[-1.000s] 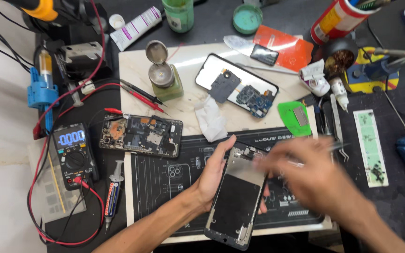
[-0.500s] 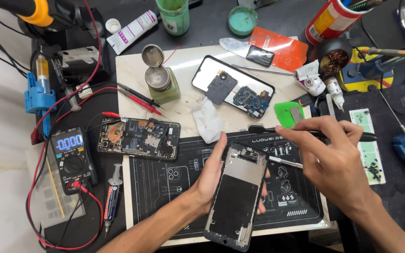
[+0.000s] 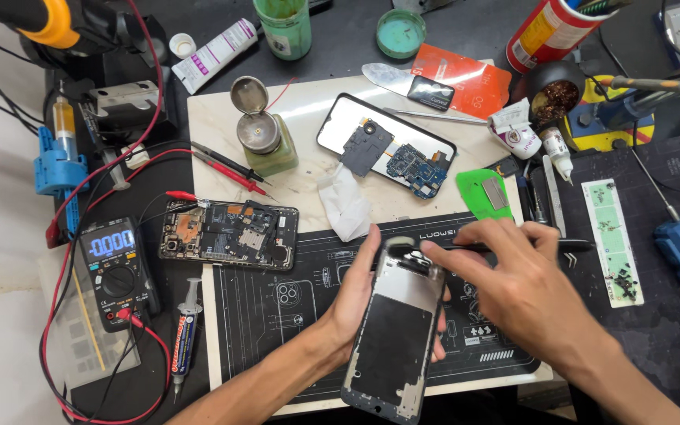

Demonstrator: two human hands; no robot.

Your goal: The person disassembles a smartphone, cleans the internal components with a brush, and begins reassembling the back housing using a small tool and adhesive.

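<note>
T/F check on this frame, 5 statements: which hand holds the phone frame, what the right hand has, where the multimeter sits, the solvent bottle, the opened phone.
1. The left hand grips the phone frame by its edge. True.
2. The right hand is empty. False: it holds a slim black tool whose tip is at the frame's top end.
3. The multimeter lies left of the work mat. True.
4. The green solvent bottle lies tipped over. False: it stands upright.
5. The opened phone with exposed boards is in the left hand. False: it lies on the bench, untouched.

blue-lit multimeter screen (image 3: 112, 244) left, white tube (image 3: 214, 55)
</note>
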